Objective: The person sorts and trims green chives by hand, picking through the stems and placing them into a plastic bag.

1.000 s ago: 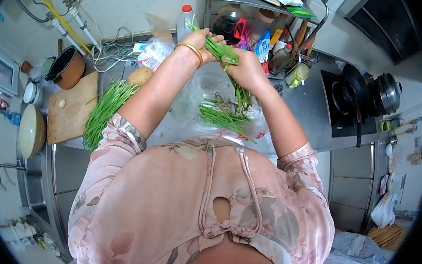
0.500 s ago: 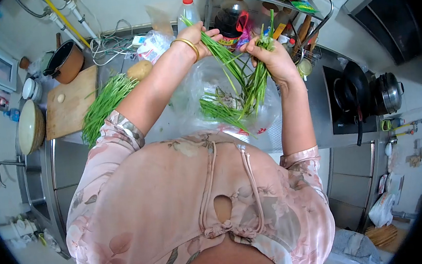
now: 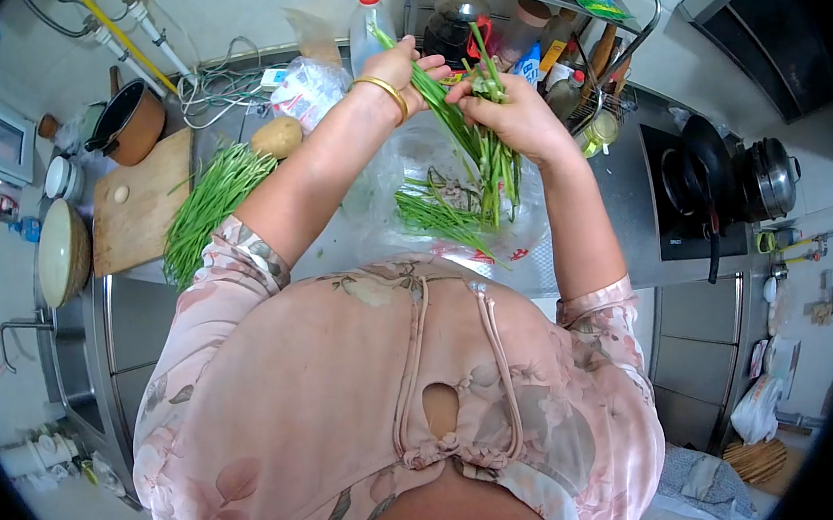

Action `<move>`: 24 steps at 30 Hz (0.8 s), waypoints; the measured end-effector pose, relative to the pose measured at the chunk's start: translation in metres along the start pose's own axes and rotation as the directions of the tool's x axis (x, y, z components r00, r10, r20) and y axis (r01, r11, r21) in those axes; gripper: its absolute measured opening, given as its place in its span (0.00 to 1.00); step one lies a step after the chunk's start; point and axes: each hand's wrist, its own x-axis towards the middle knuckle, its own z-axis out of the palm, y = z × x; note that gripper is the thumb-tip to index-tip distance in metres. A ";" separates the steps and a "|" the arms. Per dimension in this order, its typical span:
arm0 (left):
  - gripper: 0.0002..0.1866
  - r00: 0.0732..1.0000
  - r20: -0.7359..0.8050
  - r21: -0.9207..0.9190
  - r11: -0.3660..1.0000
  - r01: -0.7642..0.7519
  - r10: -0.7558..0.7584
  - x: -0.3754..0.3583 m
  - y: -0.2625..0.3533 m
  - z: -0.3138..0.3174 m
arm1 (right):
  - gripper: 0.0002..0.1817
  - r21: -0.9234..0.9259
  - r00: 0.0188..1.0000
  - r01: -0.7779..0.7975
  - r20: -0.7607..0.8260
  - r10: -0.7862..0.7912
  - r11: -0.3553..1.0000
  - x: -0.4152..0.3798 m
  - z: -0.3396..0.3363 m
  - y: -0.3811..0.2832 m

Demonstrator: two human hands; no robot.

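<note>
My left hand (image 3: 404,68), with a gold bangle on the wrist, grips a few long green stalks (image 3: 445,109) near their top. My right hand (image 3: 508,113) holds a separate small bunch of green stalks (image 3: 496,169) that hangs down. Both hands are raised close together above a clear plastic bag (image 3: 399,172) on the steel counter, where more green stalks (image 3: 433,219) lie. A larger pile of green stalks (image 3: 209,209) lies on the counter to the left, beside a wooden cutting board (image 3: 140,210).
A potato (image 3: 276,137), a brown pot (image 3: 132,126) and a bowl (image 3: 62,256) sit at the left. Behind my hands a wire rack (image 3: 553,10) holds bottles. A stove (image 3: 693,196) with a black pan and a steel pot (image 3: 771,179) is at the right. The sink (image 3: 69,370) is lower left.
My hands pulled apart, splitting the stalks into two bunches, then came back together. The right hand's bunch now hangs lower, over the bag.
</note>
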 end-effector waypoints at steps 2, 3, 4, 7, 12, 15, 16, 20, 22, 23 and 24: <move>0.17 1.000 0.017 0.006 1.000 0.004 -0.004 0.001 -0.001 -0.001 | 0.08 -0.048 0.990 0.132 -0.048 -0.135 0.990 0.004 0.011 -0.003; 0.14 0.999 0.038 0.006 1.000 0.010 -0.011 0.005 0.000 -0.003 | 0.08 -0.075 0.977 0.197 -0.069 -0.202 0.978 0.005 0.014 -0.004; 0.12 0.998 0.059 0.005 1.000 0.016 -0.017 0.007 -0.001 -0.005 | 0.09 -0.122 0.984 0.148 -0.082 -0.158 0.982 0.009 0.016 0.005; 0.12 0.999 -0.004 -0.021 0.999 -0.050 0.050 0.009 -0.005 -0.005 | 0.15 -0.392 0.970 0.123 -0.148 -0.195 0.912 0.016 0.024 0.011; 0.15 1.000 0.006 -0.066 0.998 -0.015 0.016 0.000 -0.005 -0.002 | 0.16 -0.501 0.964 0.097 -0.167 -0.206 0.860 0.023 0.026 0.013; 0.15 0.990 0.100 -0.068 0.992 0.108 -0.100 0.009 -0.003 -0.010 | 0.17 -0.460 0.961 0.103 -0.182 -0.207 0.882 0.027 0.024 0.022; 0.15 0.980 0.142 -0.062 0.986 0.152 -0.142 0.016 -0.004 -0.015 | 0.18 -0.449 0.967 0.098 -0.169 -0.192 0.888 0.027 0.023 0.023; 0.13 0.972 0.164 -0.014 0.985 0.170 -0.165 0.023 -0.010 -0.021 | 0.17 -0.444 0.986 0.044 -0.125 -0.110 0.895 0.026 0.021 0.022; 0.13 0.989 0.064 0.060 0.990 0.126 -0.130 -0.003 -0.006 -0.009 | 0.15 -0.121 0.996 0.040 -0.076 -0.050 0.992 0.027 0.019 0.028; 0.12 0.991 0.064 0.068 0.991 0.117 -0.121 -0.008 -0.006 -0.008 | 0.14 0.047 0.999 0.030 -0.044 -0.028 0.998 0.028 0.016 0.030; 0.12 0.992 0.065 0.077 0.991 0.107 -0.112 -0.012 -0.005 -0.007 | 0.09 0.090 0.997 -0.075 -0.016 0.076 0.993 0.029 0.011 0.030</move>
